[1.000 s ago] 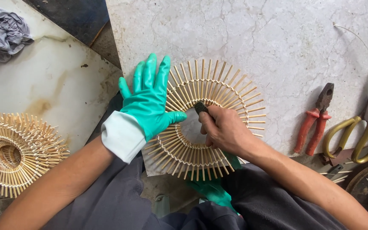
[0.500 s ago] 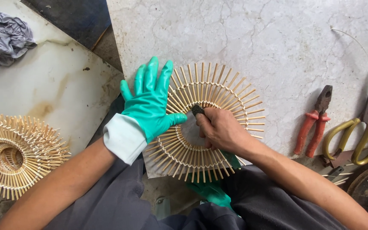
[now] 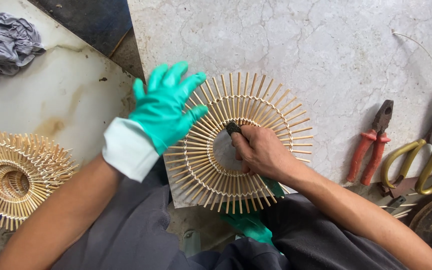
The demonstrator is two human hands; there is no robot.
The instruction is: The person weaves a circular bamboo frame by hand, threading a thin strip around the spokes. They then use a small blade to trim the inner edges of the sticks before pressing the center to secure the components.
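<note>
Round sunburst frame of bamboo sticks (image 3: 241, 145) lies at the near edge of the marble slab (image 3: 326, 50). Gloved left hand (image 3: 168, 107), fingers spread, steadies its left rim; bare right hand (image 3: 261, 152) pinches a small dark tool (image 3: 233, 128) at the inner ring.

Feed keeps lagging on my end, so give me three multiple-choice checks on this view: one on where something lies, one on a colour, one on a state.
1. Where do the red-handled pliers lie?
A. right of the bamboo ring on the slab
B. on the grey cloth
C. inside the ring

2. What colour is the glove on the left hand?
A. yellow
B. black
C. green

3. How is the right hand?
A. gloved and flat on the slab
B. bare, closed on a small dark tool
C. gripping the scissors

Answers:
1 A: they rest on the marble slab between the bamboo ring and the yellow-handled scissors.
2 C: the glove is green with a white cuff.
3 B: bare fingers wrap the small dark tool at the ring's inner rim.
</note>
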